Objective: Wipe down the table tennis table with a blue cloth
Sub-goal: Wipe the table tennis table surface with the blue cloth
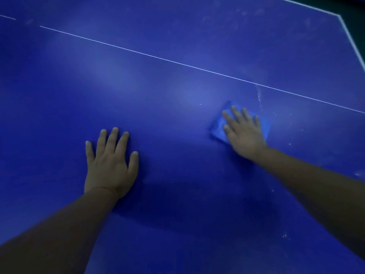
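Blue folded cloth (218, 127) lies flat under right hand (244, 133) on smooth table (177, 46).

Blue cloth (218, 127): folded flat, roughly square, lying on the table tennis table (158, 80) right of centre, just short of the thin white centre line; largely covered. Table surface: deep blue, white edge lines at far right corner, pale smears and specks, possibly dust, near the cloth.

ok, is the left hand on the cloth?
No: the left hand lies flat on the bare table, while the blue cloth sits under the right hand.
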Tool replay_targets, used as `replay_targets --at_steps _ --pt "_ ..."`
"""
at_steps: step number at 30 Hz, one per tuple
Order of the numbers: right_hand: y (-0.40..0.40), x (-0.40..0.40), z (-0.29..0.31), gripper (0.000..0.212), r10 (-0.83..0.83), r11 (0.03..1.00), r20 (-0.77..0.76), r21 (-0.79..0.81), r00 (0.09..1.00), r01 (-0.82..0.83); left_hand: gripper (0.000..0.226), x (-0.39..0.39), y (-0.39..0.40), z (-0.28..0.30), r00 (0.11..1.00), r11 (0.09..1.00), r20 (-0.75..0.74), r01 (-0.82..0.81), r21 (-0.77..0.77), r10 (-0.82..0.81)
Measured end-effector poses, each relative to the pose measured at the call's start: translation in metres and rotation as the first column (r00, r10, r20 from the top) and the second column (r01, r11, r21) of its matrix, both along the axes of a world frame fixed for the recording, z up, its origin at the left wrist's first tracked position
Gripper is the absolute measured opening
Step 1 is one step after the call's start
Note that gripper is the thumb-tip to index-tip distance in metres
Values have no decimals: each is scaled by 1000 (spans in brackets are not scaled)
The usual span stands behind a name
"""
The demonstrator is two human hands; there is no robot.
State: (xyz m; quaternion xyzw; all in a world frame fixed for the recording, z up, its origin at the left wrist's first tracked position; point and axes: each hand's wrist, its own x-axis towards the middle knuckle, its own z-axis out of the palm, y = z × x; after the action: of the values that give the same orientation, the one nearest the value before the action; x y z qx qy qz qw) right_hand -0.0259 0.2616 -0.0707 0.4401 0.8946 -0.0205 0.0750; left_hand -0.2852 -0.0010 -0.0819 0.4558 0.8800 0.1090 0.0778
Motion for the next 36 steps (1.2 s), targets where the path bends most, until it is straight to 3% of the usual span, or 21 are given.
replay_targets --at_steps 1,2,7,10,12,14,16,18,20,21,23,25,26,27,29,32,33,34,36 --pt "9 1 1 54 -110 994 -8 -25 994 110 73 0 0 0 1000 1000 4 1 -5 -1" --pt "5 0 2 56 -113 993 -29 -20 993 112 73 -1 0 0 1000 1000 13 0 -8 1" --pt "-85 -42 -12 56 264 964 -129 69 956 -257 71 2 4 4 999 1000 34 -9 -1 9" --pt "-85 -106 -12 55 326 941 -217 -23 920 -339 70 0 5 4 999 1000 41 -22 10 21" --pt "-50 -130 -12 59 371 925 -171 -19 913 -379 71 0 7 4 999 1000 46 -26 -4 26" --pt "13 -126 -11 60 296 955 -49 29 954 -294 71 1 8 4 999 1000 49 -21 -17 22" --pt "82 -91 -10 55 -2 999 -34 46 999 4 71 0 8 5 999 1000 51 -16 -19 17" --pt "125 -54 -6 54 -286 958 -105 -12 952 287 70 -1 9 4 998 1000 53 -17 -20 18" --pt "122 -53 -6 55 -398 917 -118 -32 910 397 69 -2 8 0 999 999 39 -14 -32 15" --pt "106 -65 -8 55 -368 929 -108 -1 924 370 68 -3 7 -3 1000 999 27 -15 -36 16" --pt "64 -95 -15 59 -145 989 -84 23 986 147 67 -7 8 -9 1000 999 13 -20 -45 20" --pt "44 -110 -15 60 92 995 -77 -20 993 -94 66 -11 6 -17 1000 998 14 -6 -61 7" --pt "55 -109 -12 58 129 991 -62 -36 990 -132 66 -13 5 -21 1000 998 16 6 -57 -6" --pt "74 -101 -10 57 84 996 -43 -11 996 -84 66 -15 4 -24 1000 999 18 13 -49 -12" --pt "119 -75 -6 55 -187 982 -48 23 981 189 67 -17 2 -29 1000 999 10 12 -44 -12" --pt "148 -52 0 56 -581 813 -168 -85 796 576 66 -19 1 -34 999 999 -41 20 -41 -21" --pt "139 -63 -2 56 -599 799 -180 -81 780 596 66 -21 1 -36 998 999 -49 24 -42 -27" --pt "123 -80 -5 56 -543 838 -184 -50 819 544 67 -22 0 -37 999 999 -44 24 -41 -26" --pt "89 -112 -13 57 -254 966 -172 -5 952 257 68 -23 0 -40 1000 999 -20 15 -49 -16"
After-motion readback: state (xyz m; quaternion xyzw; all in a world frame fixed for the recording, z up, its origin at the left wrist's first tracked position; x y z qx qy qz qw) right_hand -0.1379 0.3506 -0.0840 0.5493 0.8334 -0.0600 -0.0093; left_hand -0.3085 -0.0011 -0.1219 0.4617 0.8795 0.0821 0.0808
